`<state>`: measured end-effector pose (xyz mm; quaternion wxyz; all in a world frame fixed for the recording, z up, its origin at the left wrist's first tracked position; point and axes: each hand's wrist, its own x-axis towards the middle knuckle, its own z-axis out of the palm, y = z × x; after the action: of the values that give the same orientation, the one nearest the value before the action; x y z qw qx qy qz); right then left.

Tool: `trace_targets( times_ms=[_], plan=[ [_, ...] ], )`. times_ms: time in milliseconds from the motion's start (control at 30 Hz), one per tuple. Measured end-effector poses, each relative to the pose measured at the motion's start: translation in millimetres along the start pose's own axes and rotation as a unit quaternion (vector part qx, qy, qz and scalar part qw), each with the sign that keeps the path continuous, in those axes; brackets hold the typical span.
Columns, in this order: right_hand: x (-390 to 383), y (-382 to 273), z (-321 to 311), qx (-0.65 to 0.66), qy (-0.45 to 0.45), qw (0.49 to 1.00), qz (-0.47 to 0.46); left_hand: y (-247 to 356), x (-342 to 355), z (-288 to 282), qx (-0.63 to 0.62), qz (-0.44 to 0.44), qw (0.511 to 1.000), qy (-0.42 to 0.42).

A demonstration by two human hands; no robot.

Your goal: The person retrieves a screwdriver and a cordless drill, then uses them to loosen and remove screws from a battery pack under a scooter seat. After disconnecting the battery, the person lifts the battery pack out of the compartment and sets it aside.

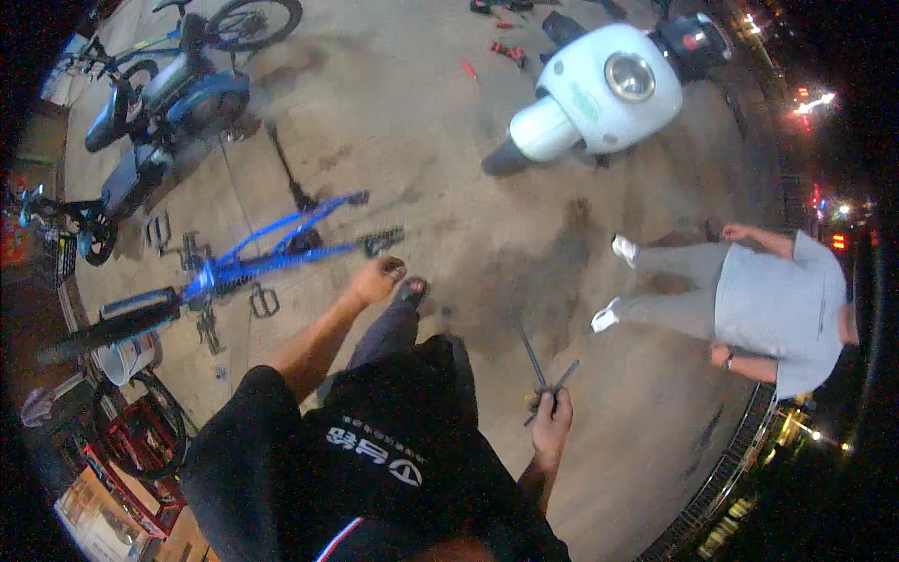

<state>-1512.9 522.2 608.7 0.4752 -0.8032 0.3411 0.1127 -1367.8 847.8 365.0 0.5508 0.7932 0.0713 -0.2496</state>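
Note:
My left hand is raised beside a blue bicycle frame, which lies on the concrete with a fork-like part, pedals and a wheel at its left end. Its fingers are curled, around something small that I cannot make out. My right hand is closed on thin rod-like tools, one long and dark, crossed by a shorter one, with a yellowish piece at the grip. My dark-clad leg and sandaled foot show below my left hand.
A white scooter stands ahead-right, near red tools. An electric two-wheeler and bicycle are at upper left. A person in grey stands at right. A white bucket, wheel and red toolbox line the left edge.

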Motion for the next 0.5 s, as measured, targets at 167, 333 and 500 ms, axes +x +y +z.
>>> trace_targets(
  times_ms=[167, 333, 500],
  plan=[
    [118, -60, -33, -0.034, 0.023, 0.991, -0.129, 97, 117, -7, -0.186, -0.019, 0.982, 0.018],
    [291, -179, -18, -0.158, -0.004, 0.969, -0.188, 131, 243, -49, -0.118, -0.068, 0.987, 0.081],
    [429, -329, 40, -0.086, -0.122, 0.953, -0.263, 160, 289, -126, -0.176, -0.133, 0.962, 0.159]
  ],
)
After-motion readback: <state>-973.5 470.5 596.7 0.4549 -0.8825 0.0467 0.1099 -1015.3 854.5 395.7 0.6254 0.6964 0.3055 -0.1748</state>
